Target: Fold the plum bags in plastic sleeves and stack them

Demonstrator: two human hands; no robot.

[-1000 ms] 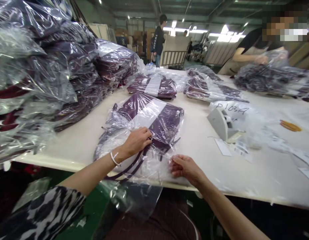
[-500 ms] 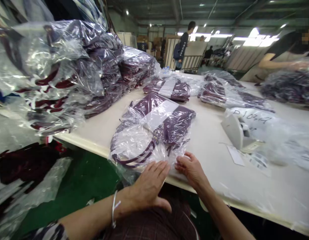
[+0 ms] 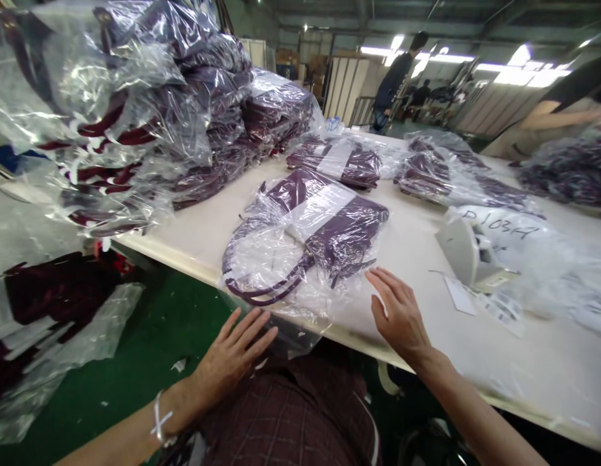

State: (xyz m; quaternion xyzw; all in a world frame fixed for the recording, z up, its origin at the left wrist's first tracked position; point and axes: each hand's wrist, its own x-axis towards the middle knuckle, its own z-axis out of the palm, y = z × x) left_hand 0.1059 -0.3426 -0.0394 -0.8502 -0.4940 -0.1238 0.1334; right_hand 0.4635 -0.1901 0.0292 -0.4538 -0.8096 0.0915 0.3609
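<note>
The bag [image 3: 356, 220] lies on the near middle of the table [image 3: 414, 249], straight in front of you, inside clear plastic [image 3: 266, 255]. Its wrapping looks well along: the white band [image 3: 317, 210] crosses the bag's body, the handles [image 3: 261, 294] loop out to the near left, and the plastic covers them all. What seems left is tidying, since the loose end [image 3: 295, 340] droops over the near edge and does not look folded or tucked (whether it is sealed anywhere is hard to tell through the glare).

Neither of your hands grips anything. Your left hand [image 3: 232, 353] is palm down, fingers slightly spread, just off the near edge beside the loose end; I cannot tell whether its fingertips touch it. Your right hand [image 3: 400, 317] has its thumb apart from its fingers, the fingertips just beside the plastic's near right side, contact again unclear.

Beyond the bag lie a middle pack [image 3: 361, 165] and a right pack [image 3: 421, 175], both wrapped, and a tall pile [image 3: 198, 136] of wrapped goods rises on the left, so plenty appears done already. The bag lies unstacked, which suggests it is not yet finished.
</note>
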